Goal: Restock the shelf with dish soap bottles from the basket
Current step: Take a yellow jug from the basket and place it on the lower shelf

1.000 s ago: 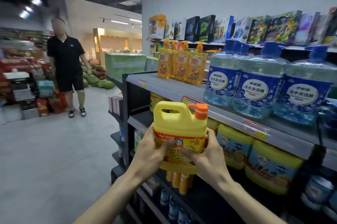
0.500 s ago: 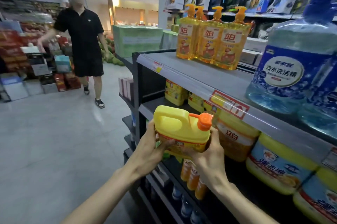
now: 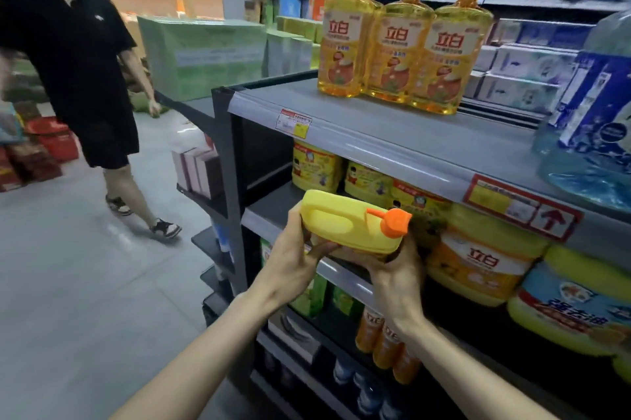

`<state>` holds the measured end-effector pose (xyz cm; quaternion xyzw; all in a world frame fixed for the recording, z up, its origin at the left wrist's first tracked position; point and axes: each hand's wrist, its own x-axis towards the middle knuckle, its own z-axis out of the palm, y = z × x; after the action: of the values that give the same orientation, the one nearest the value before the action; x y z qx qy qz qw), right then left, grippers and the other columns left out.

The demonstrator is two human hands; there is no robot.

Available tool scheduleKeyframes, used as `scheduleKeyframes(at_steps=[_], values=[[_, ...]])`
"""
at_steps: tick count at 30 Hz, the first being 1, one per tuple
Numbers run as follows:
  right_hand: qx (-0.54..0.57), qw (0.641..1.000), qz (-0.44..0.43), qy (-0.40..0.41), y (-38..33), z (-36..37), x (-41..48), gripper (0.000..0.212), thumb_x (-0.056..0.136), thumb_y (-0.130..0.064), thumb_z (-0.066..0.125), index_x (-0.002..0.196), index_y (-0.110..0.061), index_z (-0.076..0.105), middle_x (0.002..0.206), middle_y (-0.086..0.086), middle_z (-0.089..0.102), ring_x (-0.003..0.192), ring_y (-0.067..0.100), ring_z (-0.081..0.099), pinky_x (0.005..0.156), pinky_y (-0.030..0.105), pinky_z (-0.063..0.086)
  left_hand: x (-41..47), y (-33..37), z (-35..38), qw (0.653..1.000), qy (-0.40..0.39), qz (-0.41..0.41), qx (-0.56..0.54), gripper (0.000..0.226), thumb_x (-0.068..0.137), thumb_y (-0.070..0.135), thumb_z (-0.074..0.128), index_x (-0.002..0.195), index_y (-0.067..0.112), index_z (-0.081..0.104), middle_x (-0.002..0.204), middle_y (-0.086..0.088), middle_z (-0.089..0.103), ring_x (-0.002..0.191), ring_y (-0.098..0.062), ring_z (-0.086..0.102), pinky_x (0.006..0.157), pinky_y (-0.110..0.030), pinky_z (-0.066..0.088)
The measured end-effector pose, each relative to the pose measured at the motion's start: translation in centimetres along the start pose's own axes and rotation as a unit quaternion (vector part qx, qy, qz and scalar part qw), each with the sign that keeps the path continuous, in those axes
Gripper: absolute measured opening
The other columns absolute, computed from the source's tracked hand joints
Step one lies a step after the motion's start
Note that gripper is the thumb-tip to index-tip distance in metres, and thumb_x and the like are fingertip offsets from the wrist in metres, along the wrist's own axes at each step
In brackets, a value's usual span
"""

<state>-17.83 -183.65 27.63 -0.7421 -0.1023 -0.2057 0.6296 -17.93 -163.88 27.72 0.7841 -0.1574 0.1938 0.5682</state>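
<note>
left hand (image 3: 293,259), right hand (image 3: 397,269), gripping yellow bottle (image 3: 345,226)

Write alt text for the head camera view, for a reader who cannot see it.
The left hand and the right hand hold an orange-capped yellow dish soap jug at the front of the second shelf, near yellow containers standing there. Orange pump bottles stand on the top shelf, and a person in black is in the aisle.

Both hands hold a yellow dish soap jug (image 3: 345,224) (orange cap pointing right) at the second shelf (image 3: 273,214): left hand (image 3: 290,259) on its left side, right hand (image 3: 397,269) cupping it from below.
</note>
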Motion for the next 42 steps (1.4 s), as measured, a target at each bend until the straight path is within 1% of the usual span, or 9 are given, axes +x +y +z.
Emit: scheduleKeyframes(at_steps=[7, 11, 14, 16, 19, 26, 29, 37, 42], values=[[-0.079, 0.989, 0.067, 0.104, 1.4, 4.2, 2.1, 0.072, 0.072, -0.024, 0.096, 0.127, -0.045, 0.055, 0.111, -0.027, 0.067, 0.094, -0.01, 0.063, 0.073, 0.001, 0.045, 4.0, -3.7, -1.4, 0.999, -0.036, -0.015, -0.012, 0.052, 0.101, 0.033, 0.071, 0.144, 0.028, 0.043, 0.133, 0.003, 0.066, 0.128, -0.023, 0.064, 0.103, -0.043, 0.056], [-0.109, 0.979, 0.093, 0.144, 2.4, 5.8, 3.2, 0.075, 0.072, -0.022, 0.096, 0.137, -0.027, 0.059, 0.119, -0.012, 0.07, 0.11, 0.011, 0.066, 0.087, 0.027, 0.05, 5.7, -5.4, -1.4, 0.998, -0.043, -0.037, -0.002, 0.059, 0.101, 0.007, 0.071, 0.151, 0.014, 0.041, 0.131, 0.011, 0.068, 0.124, -0.006, 0.065, 0.099, -0.021, 0.054], [-0.118, 0.977, 0.095, 0.148, 2.8, 6.6, 3.7, 0.082, 0.071, -0.026, 0.097, 0.143, -0.024, 0.057, 0.126, -0.007, 0.071, 0.112, 0.013, 0.065, 0.092, 0.033, 0.052, 7.1, -7.0, -1.4, 0.994, -0.072, -0.081, 0.009, 0.038, 0.095, -0.012, 0.062, 0.126, 0.006, 0.049, 0.13, -0.018, 0.067, 0.126, -0.035, 0.065, 0.101, -0.049, 0.059], [-0.122, 0.976, 0.103, 0.146, 3.1, 6.9, 4.0, 0.081, 0.071, -0.028, 0.097, 0.143, -0.024, 0.058, 0.128, -0.004, 0.073, 0.113, 0.018, 0.068, 0.093, 0.037, 0.055, 7.6, -6.9, -1.3, 0.993, -0.072, -0.095, -0.009, 0.038, 0.098, -0.008, 0.063, 0.132, 0.002, 0.051, 0.137, -0.022, 0.063, 0.132, -0.038, 0.061, 0.105, -0.053, 0.056], [-0.131, 0.975, 0.118, 0.135, 3.3, 7.1, 4.5, 0.079, 0.074, -0.03, 0.095, 0.144, -0.026, 0.057, 0.129, -0.003, 0.074, 0.117, 0.023, 0.069, 0.097, 0.045, 0.057, 7.9, -5.6, -1.3, 0.996, -0.047, -0.053, -0.058, 0.069, 0.102, 0.017, 0.07, 0.161, 0.015, 0.035, 0.152, 0.002, 0.059, 0.143, -0.014, 0.055, 0.117, -0.039, 0.047], [-0.155, 0.975, 0.123, 0.104, 3.8, 7.0, 3.7, 0.083, 0.09, -0.035, 0.084, 0.159, -0.026, 0.041, 0.14, -0.001, 0.068, 0.125, 0.022, 0.067, 0.103, 0.046, 0.055, 7.4, -6.8, -0.6, 0.997, -0.041, -0.043, -0.048, 0.071, 0.103, 0.043, 0.065, 0.165, 0.032, 0.031, 0.151, 0.013, 0.06, 0.139, -0.009, 0.058, 0.111, -0.048, 0.053], [-0.172, 0.975, 0.12, 0.075, 4.2, 7.0, 2.3, 0.086, 0.097, -0.025, 0.077, 0.165, -0.032, 0.025, 0.155, 0.001, 0.056, 0.135, 0.018, 0.059, 0.109, 0.035, 0.048, 6.7, -7.5, -0.9, 0.995, -0.076, -0.044, -0.043, 0.066, 0.106, 0.042, 0.062, 0.161, 0.053, 0.027, 0.148, 0.023, 0.06, 0.135, -0.004, 0.06, 0.108, -0.042, 0.055], [-0.163, 0.973, 0.166, 0.005, 4.8, 6.3, -1.2, 0.099, 0.095, -0.017, 0.078, 0.169, -0.033, 0.014, 0.171, -0.007, 0.031, 0.155, 0.016, 0.036, 0.124, 0.05, 0.037, 4.2, -9.2, -1.5, 0.99, -0.12, -0.079, -0.005, 0.08, 0.091, 0.023, 0.061, 0.152, 0.066, 0.034, 0.128, 0.026, 0.071, 0.123, 0.0, 0.067, 0.097, -0.019, 0.055], [-0.177, 0.971, 0.162, 0.002, 4.6, 6.6, -0.8, 0.1, 0.095, -0.017, 0.078, 0.163, -0.042, 0.009, 0.171, -0.005, 0.031, 0.155, 0.017, 0.036, 0.124, 0.049, 0.037, 4.8, -9.9, -1.2, 0.988, -0.127, -0.085, -0.006, 0.075, 0.09, 0.02, 0.062, 0.158, 0.043, 0.042, 0.114, 0.019, 0.077, 0.104, 0.003, 0.072, 0.081, -0.017, 0.058]])
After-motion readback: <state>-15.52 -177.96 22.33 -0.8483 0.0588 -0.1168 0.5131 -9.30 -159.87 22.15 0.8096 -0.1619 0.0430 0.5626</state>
